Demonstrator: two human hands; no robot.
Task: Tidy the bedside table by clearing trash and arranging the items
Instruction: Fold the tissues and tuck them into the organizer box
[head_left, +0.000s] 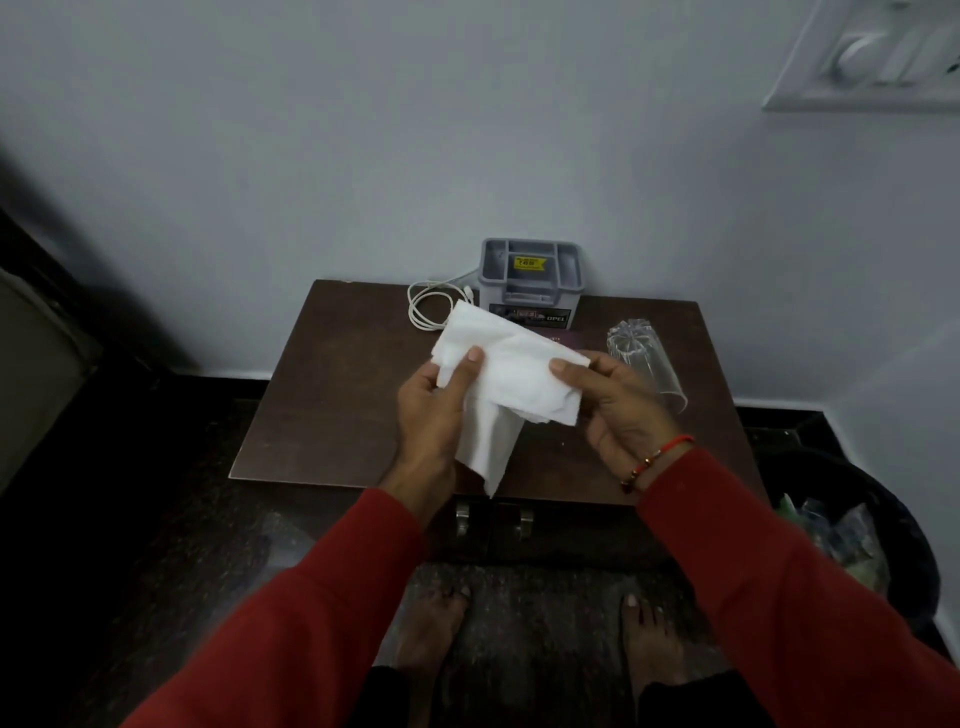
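Observation:
A white tissue (511, 371) hangs in the air above the dark brown bedside table (322, 415). My left hand (434, 415) pinches its left side with the thumb on top. My right hand (618, 408) pinches its right edge. A loose corner of the tissue droops down between my wrists. On the table, a clear drinking glass (644, 356) lies on its side at the right, just behind my right hand. A grey plastic organiser (530, 280) stands at the back against the wall. A coiled white cable (431, 306) lies to its left.
A dark round bin (883, 525) holding plastic wrappers stands on the floor right of the table. A wall switch plate (872, 57) is at the top right. My bare feet are on the speckled floor in front of the table's drawer handles (493, 519).

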